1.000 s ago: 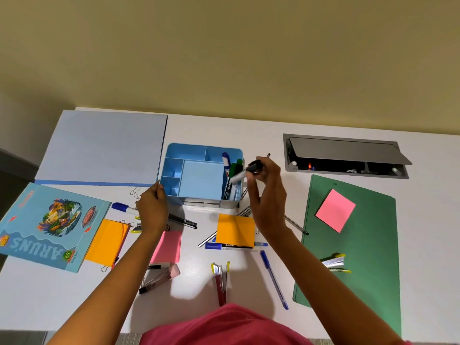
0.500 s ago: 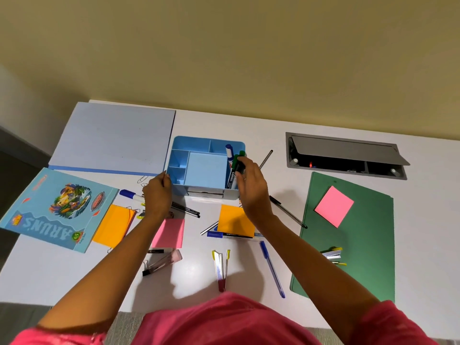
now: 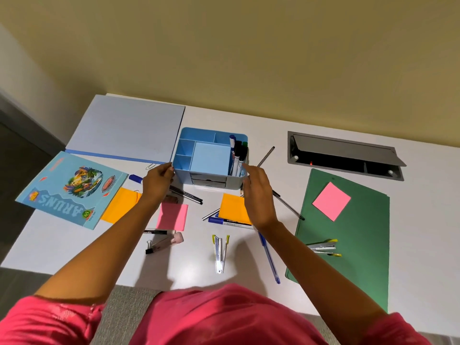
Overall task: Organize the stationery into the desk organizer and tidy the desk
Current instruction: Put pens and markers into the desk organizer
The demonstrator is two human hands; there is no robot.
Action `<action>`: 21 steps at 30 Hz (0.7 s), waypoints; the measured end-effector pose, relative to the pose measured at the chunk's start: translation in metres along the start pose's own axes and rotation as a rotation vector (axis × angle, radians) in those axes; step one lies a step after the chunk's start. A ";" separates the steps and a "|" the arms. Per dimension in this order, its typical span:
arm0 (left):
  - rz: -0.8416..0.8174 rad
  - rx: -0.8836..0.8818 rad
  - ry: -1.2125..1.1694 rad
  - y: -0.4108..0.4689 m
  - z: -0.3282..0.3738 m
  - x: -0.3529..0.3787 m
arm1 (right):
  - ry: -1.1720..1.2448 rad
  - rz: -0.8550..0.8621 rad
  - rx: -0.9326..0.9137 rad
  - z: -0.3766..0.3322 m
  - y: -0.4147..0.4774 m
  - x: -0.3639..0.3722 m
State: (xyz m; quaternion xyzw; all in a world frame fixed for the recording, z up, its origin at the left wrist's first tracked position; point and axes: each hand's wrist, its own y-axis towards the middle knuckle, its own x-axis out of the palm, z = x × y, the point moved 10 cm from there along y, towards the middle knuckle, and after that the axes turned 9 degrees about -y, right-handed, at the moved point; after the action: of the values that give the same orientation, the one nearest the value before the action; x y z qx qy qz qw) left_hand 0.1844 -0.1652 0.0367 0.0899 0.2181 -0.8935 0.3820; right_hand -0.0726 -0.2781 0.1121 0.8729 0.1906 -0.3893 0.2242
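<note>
The desk organizer is set at the middle of the surface, toward its back, and markers are stood in its right compartment. A paper pad is laid to its left, with a booklet before that. To the right a folder is laid, on which a note pad and a stapler rest; a cable hatch is sunk behind it.

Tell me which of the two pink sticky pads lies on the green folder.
The pink pad farther right, tilted like a diamond on the green folder; the other pink pad lies on the white desk.
</note>
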 end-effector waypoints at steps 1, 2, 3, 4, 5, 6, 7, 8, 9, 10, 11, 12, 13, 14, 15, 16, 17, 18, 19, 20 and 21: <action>-0.001 -0.010 0.000 -0.002 -0.004 -0.001 | -0.019 -0.018 -0.005 0.000 -0.005 0.004; 0.001 -0.021 -0.008 -0.005 -0.007 -0.001 | -0.046 -0.048 -0.014 -0.001 -0.010 0.009; 0.005 -0.034 -0.028 -0.008 -0.010 -0.001 | -0.094 -0.091 -0.054 -0.004 -0.016 0.017; 0.007 -0.048 -0.050 -0.011 -0.012 -0.001 | -0.123 -0.138 -0.098 -0.006 -0.023 0.027; 0.009 -0.058 -0.068 -0.012 -0.013 0.000 | -0.160 -0.197 -0.145 -0.008 -0.030 0.039; 0.010 -0.066 -0.079 -0.014 -0.011 0.001 | -0.243 -0.270 -0.215 -0.010 -0.037 0.054; 0.013 -0.074 -0.092 -0.014 -0.010 0.002 | -0.327 -0.338 -0.283 -0.012 -0.046 0.072; 0.016 -0.085 -0.110 -0.015 -0.008 0.003 | -0.387 -0.407 -0.312 -0.009 -0.053 0.089; 0.018 -0.093 -0.125 -0.015 -0.007 0.004 | -0.432 -0.465 -0.309 -0.007 -0.058 0.100; 0.020 -0.097 -0.128 -0.014 -0.005 0.004 | -0.460 -0.466 -0.311 -0.008 -0.061 0.106; 0.020 -0.096 -0.129 -0.013 -0.004 0.004 | -0.442 -0.461 -0.284 -0.010 -0.062 0.108; 0.020 -0.101 -0.128 -0.011 -0.005 0.004 | -0.419 -0.494 -0.228 -0.008 -0.064 0.112; 0.015 -0.107 -0.130 -0.008 -0.007 0.005 | -0.457 -0.538 -0.213 -0.007 -0.068 0.121; 0.006 -0.116 -0.131 -0.006 -0.009 0.005 | -0.506 -0.542 -0.223 -0.005 -0.070 0.126; -0.002 -0.120 -0.131 -0.004 -0.010 0.005 | -0.506 -0.543 -0.208 -0.005 -0.071 0.127; -0.006 -0.122 -0.123 -0.004 -0.010 0.005 | -0.493 -0.542 -0.193 -0.008 -0.071 0.125; -0.012 -0.115 -0.114 -0.004 -0.007 0.006 | -0.504 -0.528 -0.206 -0.012 -0.069 0.125; -0.019 -0.107 -0.099 -0.004 -0.004 0.005 | -0.510 -0.494 -0.218 -0.013 -0.067 0.126; -0.024 -0.093 -0.078 -0.003 -0.001 0.005 | -0.510 -0.456 -0.220 -0.013 -0.063 0.127; -0.031 -0.089 -0.052 -0.002 0.001 0.006 | -0.506 -0.425 -0.219 -0.013 -0.059 0.126; -0.040 -0.084 -0.028 0.001 0.002 0.006 | -0.485 -0.396 -0.222 -0.017 -0.055 0.124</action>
State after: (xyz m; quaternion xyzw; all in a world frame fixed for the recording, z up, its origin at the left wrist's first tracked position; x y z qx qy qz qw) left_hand 0.1810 -0.1702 0.0363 0.0570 0.2519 -0.8921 0.3707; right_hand -0.0133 -0.2036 0.0137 0.6711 0.3390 -0.5985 0.2768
